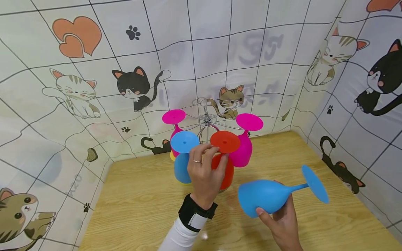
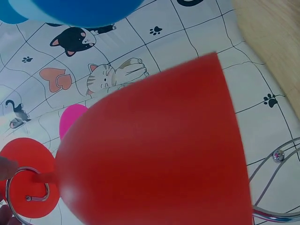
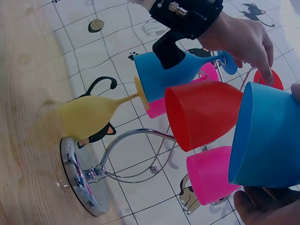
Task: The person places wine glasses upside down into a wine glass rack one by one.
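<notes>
A red goblet (image 1: 225,174) hangs upside down on the chrome rack, its stem by a curled wire hook (image 2: 28,197). My left hand (image 1: 205,170) pinches it near the stem, just under its round foot (image 1: 224,142); the fingertips (image 2: 7,168) barely show in the left wrist view. Off to the right, my right hand (image 1: 284,223) grips a blue goblet (image 1: 263,197) round its bowl, thumb on the near side. That goblet is tilted on its side, foot pointing right, and its open rim shows in the right wrist view.
The chrome rack (image 1: 207,120) bears another blue goblet (image 1: 183,169) and pink goblets (image 1: 242,151) upside down. A yellow goblet (image 3: 89,117) stands rim-down beside the rack's round base (image 3: 82,180). Behind the wooden table (image 1: 132,209) hangs a cat-print sheet (image 1: 176,42).
</notes>
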Action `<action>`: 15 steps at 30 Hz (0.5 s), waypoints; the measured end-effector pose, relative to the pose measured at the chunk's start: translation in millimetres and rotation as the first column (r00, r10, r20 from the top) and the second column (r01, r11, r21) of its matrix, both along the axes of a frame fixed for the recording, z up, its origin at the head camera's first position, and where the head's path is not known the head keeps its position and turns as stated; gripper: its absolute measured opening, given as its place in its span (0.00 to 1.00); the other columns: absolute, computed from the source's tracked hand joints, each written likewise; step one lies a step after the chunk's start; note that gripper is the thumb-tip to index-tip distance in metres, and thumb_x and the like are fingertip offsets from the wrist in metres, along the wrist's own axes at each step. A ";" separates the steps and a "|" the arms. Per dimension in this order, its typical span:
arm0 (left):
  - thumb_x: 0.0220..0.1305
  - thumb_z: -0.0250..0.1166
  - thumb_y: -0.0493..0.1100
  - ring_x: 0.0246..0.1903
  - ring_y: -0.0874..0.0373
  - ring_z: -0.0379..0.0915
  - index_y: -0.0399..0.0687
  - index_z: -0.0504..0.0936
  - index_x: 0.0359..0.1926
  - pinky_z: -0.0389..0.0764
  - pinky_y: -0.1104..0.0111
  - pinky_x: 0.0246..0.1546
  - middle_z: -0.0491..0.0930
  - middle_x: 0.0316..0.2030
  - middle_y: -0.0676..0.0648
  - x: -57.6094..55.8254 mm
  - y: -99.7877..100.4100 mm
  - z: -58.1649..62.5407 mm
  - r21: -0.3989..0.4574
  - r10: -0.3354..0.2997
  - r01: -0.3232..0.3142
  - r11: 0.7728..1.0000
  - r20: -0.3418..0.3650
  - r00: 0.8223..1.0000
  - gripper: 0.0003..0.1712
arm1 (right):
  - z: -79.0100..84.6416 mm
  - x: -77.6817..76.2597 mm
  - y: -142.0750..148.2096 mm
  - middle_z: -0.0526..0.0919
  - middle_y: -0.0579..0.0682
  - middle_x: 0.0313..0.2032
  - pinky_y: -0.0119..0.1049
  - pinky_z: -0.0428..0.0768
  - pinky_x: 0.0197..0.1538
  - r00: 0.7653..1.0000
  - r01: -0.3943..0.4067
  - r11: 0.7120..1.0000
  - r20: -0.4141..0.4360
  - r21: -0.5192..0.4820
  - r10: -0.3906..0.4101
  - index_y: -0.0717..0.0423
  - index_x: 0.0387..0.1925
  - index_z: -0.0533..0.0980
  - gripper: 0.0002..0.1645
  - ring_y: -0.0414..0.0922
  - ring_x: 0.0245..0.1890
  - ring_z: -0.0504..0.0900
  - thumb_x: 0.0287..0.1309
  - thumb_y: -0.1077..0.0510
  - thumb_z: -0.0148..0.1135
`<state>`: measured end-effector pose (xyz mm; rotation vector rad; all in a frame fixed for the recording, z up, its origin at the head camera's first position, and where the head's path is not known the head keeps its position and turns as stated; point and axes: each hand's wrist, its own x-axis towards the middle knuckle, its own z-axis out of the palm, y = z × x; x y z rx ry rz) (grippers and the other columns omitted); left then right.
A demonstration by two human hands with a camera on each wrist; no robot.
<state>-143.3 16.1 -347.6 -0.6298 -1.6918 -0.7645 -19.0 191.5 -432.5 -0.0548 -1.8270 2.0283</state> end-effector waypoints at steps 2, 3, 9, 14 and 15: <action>0.54 0.75 0.44 0.45 0.50 0.76 0.41 0.81 0.40 0.85 0.63 0.40 0.79 0.43 0.41 -1.0 -1.2 0.2 0.003 0.005 -0.005 1.000 0.001 1.000 0.17 | -0.8 -1.3 0.1 0.66 0.52 0.61 0.25 0.79 0.52 1.000 0.004 1.000 0.005 0.012 -0.004 0.53 0.73 0.53 0.51 0.40 0.57 0.75 0.50 0.79 0.60; 0.53 0.75 0.44 0.45 0.50 0.76 0.41 0.81 0.40 0.85 0.63 0.39 0.79 0.43 0.42 -1.4 -2.1 0.3 0.004 0.007 -0.007 1.000 0.002 1.000 0.16 | -1.1 -2.0 0.2 0.66 0.52 0.61 0.25 0.79 0.51 1.000 0.007 1.000 0.009 0.018 -0.007 0.54 0.72 0.53 0.51 0.40 0.57 0.75 0.50 0.79 0.60; 0.52 0.75 0.43 0.44 0.50 0.76 0.40 0.80 0.38 0.85 0.62 0.39 0.79 0.42 0.42 -2.9 -7.8 -0.2 0.016 0.011 -0.011 1.000 -0.002 1.000 0.16 | -2.4 -5.9 3.4 0.67 0.51 0.60 0.23 0.79 0.51 1.000 0.020 0.998 0.011 0.051 -0.020 0.53 0.72 0.53 0.51 0.38 0.56 0.76 0.50 0.79 0.61; 0.51 0.74 0.42 0.45 0.51 0.75 0.40 0.79 0.39 0.85 0.63 0.38 0.78 0.42 0.42 -4.8 -12.1 0.8 0.025 -0.011 0.011 1.000 0.011 1.000 0.17 | -1.9 -9.4 5.4 0.66 0.52 0.61 0.23 0.79 0.52 1.000 0.016 0.999 -0.021 0.037 -0.016 0.55 0.72 0.54 0.51 0.39 0.57 0.75 0.48 0.80 0.61; 0.51 0.74 0.42 0.45 0.51 0.75 0.40 0.79 0.39 0.85 0.63 0.38 0.78 0.42 0.42 -5.4 -13.5 1.1 0.029 -0.018 0.017 0.999 0.015 1.000 0.17 | -1.8 -10.0 5.5 0.66 0.52 0.61 0.23 0.79 0.51 1.000 0.017 0.999 -0.025 0.035 -0.016 0.55 0.72 0.54 0.51 0.39 0.57 0.75 0.48 0.80 0.61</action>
